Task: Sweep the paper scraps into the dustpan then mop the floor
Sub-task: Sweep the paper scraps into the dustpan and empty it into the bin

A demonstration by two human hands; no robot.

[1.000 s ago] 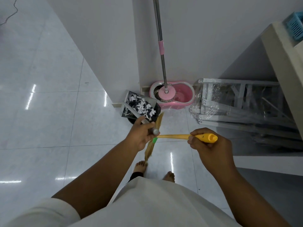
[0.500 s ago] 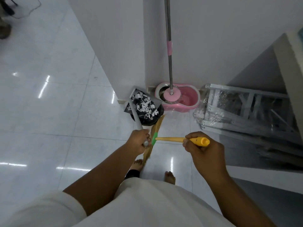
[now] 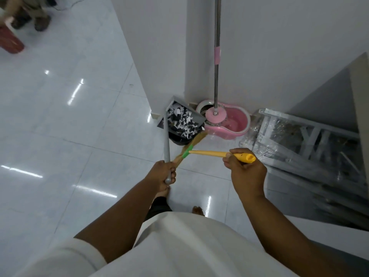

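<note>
Dustpan: lowered farther from the grip than a second ago, the grey plastic dustpan shows more of its long straight grey handle. Its angular tray tilts over a round black bin at the wall corner.
Scraps: small torn black-and-white paper scraps lie heaped inside the tray, jagged and crumpled.
Left hand: the left hand is wrapped in a fist round the rounded end of the grey handle.
Right hand: the right hand curls round the tapered yellow plastic broom handle, close to its hollow end.
Broom: a green band joins that handle to coarse tan straw bristles, whose tips reach the lip of the bin beside the scraps.
Mop: a thin steel mop pole with a pink sleeve stands upright. Its round pink head sits in the oval pink plastic bucket against the wall, just right of the bin.
Floor: glossy white floor tiles with thin grout lines carry streaks of reflected light.
Frame: a grey metal frame wrapped in crinkled clear film lies right of the bucket.
Far corner: another person's shoes and a blurred red object show at top left.
</note>
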